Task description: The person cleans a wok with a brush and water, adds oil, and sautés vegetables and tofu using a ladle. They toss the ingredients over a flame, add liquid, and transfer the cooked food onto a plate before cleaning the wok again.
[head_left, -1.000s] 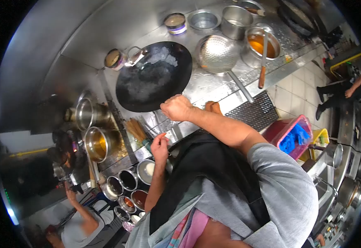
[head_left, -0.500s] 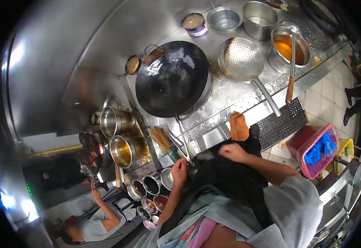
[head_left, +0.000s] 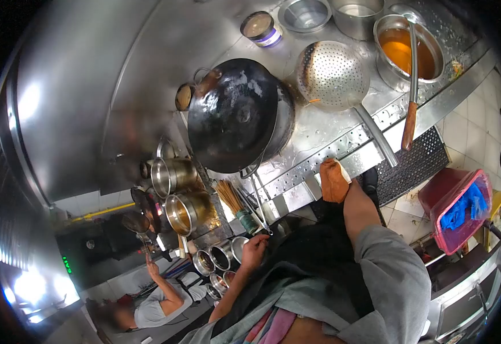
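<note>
My left hand (head_left: 255,251) is curled closed beside the looped end of a long metal rod (head_left: 260,209); I see nothing in its fingers. My right arm reaches to an orange-brown cloth (head_left: 334,184) on the stove's front rail, and the cloth hides most of my right hand (head_left: 348,192), which appears closed on it. A big dark wok (head_left: 233,114) sits tilted on the stove, some water marks on its inside. Right of it lies a perforated strainer ladle (head_left: 333,74), its handle pointing toward me.
A pot of orange oil (head_left: 399,49) with a wooden-handled ladle (head_left: 412,109) stands at back right. A bamboo brush (head_left: 230,198), steel pots (head_left: 181,212) and seasoning containers (head_left: 220,258) are on the left. A red bin (head_left: 445,212) stands right. Another person (head_left: 161,304) works at lower left.
My right hand has moved forward from near my waist onto the orange-brown cloth, whose pale edge now shows. My left hand is slightly lower in view. The wok is tilted differently.
</note>
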Demonstrator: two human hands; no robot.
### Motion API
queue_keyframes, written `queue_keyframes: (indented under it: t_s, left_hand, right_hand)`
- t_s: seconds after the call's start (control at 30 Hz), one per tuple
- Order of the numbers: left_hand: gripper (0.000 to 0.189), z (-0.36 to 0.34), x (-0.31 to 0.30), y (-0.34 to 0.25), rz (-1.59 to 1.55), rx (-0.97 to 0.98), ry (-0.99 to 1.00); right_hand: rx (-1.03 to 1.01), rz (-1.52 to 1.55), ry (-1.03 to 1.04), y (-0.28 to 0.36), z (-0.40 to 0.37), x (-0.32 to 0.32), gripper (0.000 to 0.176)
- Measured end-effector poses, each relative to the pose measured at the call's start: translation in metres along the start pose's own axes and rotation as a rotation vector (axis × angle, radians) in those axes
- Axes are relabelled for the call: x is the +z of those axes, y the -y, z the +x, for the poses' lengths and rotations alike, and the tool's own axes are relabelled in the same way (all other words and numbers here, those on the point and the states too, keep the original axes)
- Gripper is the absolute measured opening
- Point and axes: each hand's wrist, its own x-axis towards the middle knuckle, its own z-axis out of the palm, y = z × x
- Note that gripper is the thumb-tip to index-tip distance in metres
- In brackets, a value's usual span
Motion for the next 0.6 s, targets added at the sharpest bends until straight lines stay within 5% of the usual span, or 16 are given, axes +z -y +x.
queue_keyframes:
  t_s: [0.3, 0.4, 0.6]
  left_hand:
    - [0.019, -0.007, 0.004, 0.041, -0.154, 0.001, 0.064]
    - [0.020, 0.007, 0.010, 0.073, 0.016, 0.040, 0.104]
    - [0.020, 0.015, 0.015, 0.043, -0.010, 0.016, 0.148]
  right_hand:
    - [-0.023, 0.179, 0.055, 0.039, 0.015, -0.024, 0.028]
    - [-0.020, 0.201, 0.053, 0.037, 0.016, -0.027, 0.028]
    - [-0.020, 0.233, 0.056, 0.036, 0.019, -0.022, 0.029]
